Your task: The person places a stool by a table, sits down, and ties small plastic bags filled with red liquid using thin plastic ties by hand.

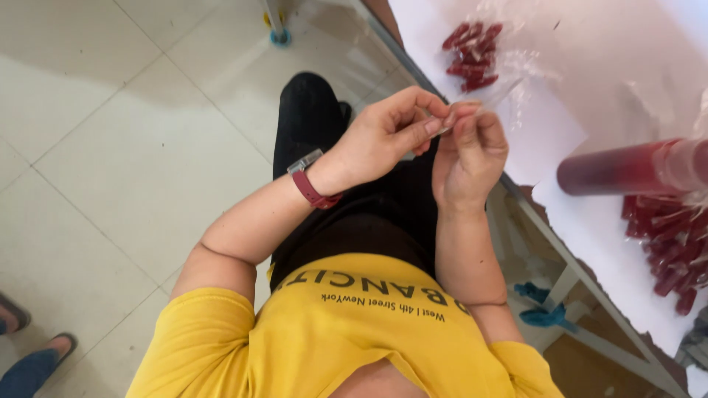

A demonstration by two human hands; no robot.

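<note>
At the far left edge, on the pale tiled floor (133, 147), another person's feet in sandals (15, 317) and a bit of blue trouser leg (29, 372) show. The tiles are large, off-white and glossy, with thin dark joints.

Further right the person sits in a yellow shirt (346, 332) with dark lettering across it and black trousers (324, 133). The left hand (383, 136), with a dark red watch strap (313, 188) on its wrist, is raised over the lap; its grip is pinched shut, thumb and forefinger closed on the edge of a small clear plastic bag (472, 107). The right hand (472, 155) meets it just beside, fingertips closed on the same bag, so both grips hold it between them above the knees, near the table's edge. Whether anything lies inside the bag cannot be told.

To the right stands the table (590, 221), covered in white paper, with a grey metal frame. On its far part lies a heap of small dark red tubes (472, 55) in crinkled clear film. Near the right edge a dark red cylinder (619, 169) wrapped in clear plastic lies on its side, and below it another pile of red tubes (671, 247) in clear wrapping. Under the table hangs a teal cloth (542, 313).
</note>
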